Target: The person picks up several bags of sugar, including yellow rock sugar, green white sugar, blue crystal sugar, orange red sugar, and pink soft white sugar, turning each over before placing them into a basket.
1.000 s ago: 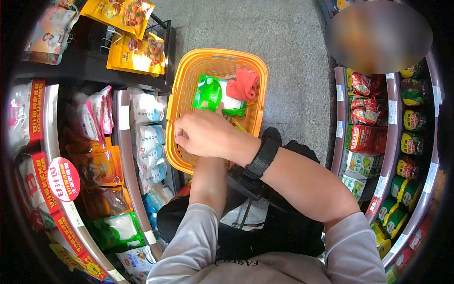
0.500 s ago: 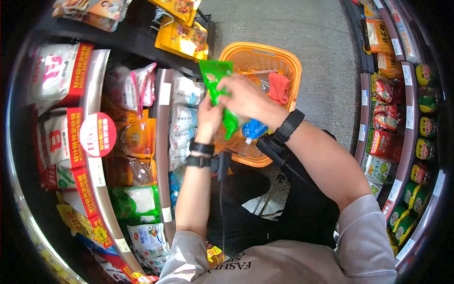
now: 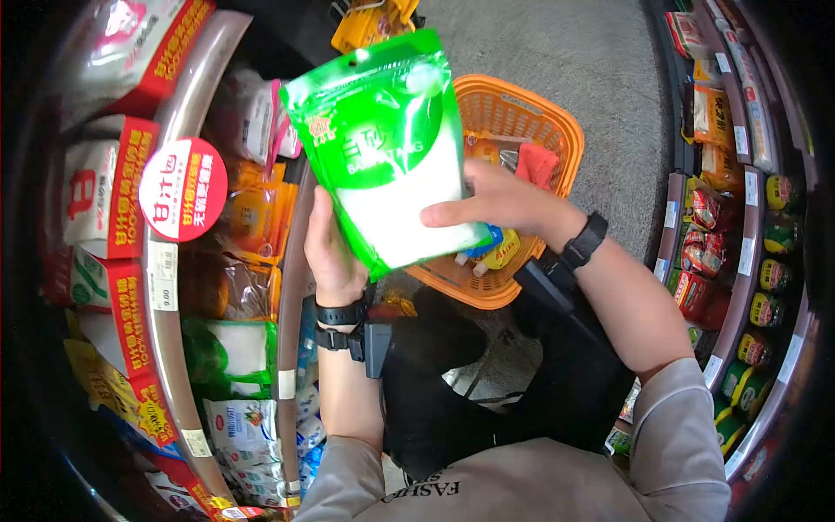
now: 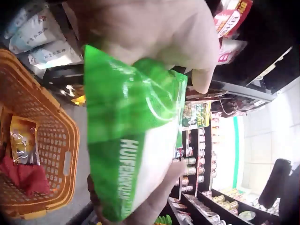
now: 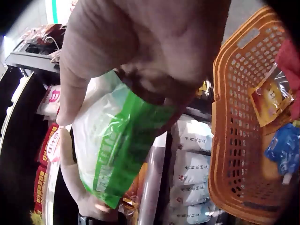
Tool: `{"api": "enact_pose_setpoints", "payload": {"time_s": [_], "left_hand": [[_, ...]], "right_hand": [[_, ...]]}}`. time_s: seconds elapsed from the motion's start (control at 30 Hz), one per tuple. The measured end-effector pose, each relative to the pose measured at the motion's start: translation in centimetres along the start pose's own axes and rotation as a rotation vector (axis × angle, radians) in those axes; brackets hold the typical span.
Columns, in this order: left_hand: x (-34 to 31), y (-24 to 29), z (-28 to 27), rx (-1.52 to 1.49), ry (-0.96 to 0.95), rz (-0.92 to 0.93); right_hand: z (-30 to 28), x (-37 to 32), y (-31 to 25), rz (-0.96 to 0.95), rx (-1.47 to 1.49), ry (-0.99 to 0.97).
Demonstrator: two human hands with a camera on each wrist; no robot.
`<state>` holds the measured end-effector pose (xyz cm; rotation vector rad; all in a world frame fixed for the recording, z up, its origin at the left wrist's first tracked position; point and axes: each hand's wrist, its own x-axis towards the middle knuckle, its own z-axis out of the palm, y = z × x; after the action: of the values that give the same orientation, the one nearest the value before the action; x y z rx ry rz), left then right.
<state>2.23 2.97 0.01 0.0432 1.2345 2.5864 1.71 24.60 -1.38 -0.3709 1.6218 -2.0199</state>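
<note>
A green and white bag of white sugar (image 3: 404, 204) is held up in front of me, left of the basket, its printed front facing up in the head view. My right hand (image 3: 513, 204) grips its right edge, thumb across the front and fingers behind. On the lower left side, my left hand (image 3: 337, 261) holds the bag, with its thumb by the edge and its fingers hidden behind. The left wrist view shows the bag's side (image 4: 124, 154) between both hands. Behind it stands the orange shopping basket (image 3: 570, 130).
The basket holds a red cloth (image 3: 537, 165), a yellow packet (image 5: 272, 101) and a blue pouch (image 5: 285, 147). Shelves of bagged goods with a round red-and-white sign (image 3: 184, 189) line the left. Another shelf with jars (image 3: 777, 271) runs along the right.
The sugar bag lay in the basket, was lifted out to the left with both hands on it, and is now nearer, turned with its front towards me.
</note>
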Motion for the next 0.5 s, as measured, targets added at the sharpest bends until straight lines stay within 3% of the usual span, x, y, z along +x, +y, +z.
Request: {"api": "enact_pose_setpoints", "payload": {"time_s": [0.17, 0.27, 0.37, 0.5], "left_hand": [[0.4, -1.3, -2.3, -0.020, 0.118, 0.059], [0.4, -0.5, -1.6, 0.073, 0.041, 0.091], [0.8, -0.4, -1.7, -0.113, -0.017, 0.067], [0.9, -0.2, -1.3, 0.000, -0.056, 0.026]], "right_hand": [[0.4, 1.8, 1.5, -0.029, -0.032, 0.079], [0.5, 2.2, 1.1, -0.051, 0.033, 0.095], [0.5, 1.8, 0.5, -0.033, 0.002, 0.170], [0.3, 1.5, 0.3, -0.052, -0.002, 0.224]]}}
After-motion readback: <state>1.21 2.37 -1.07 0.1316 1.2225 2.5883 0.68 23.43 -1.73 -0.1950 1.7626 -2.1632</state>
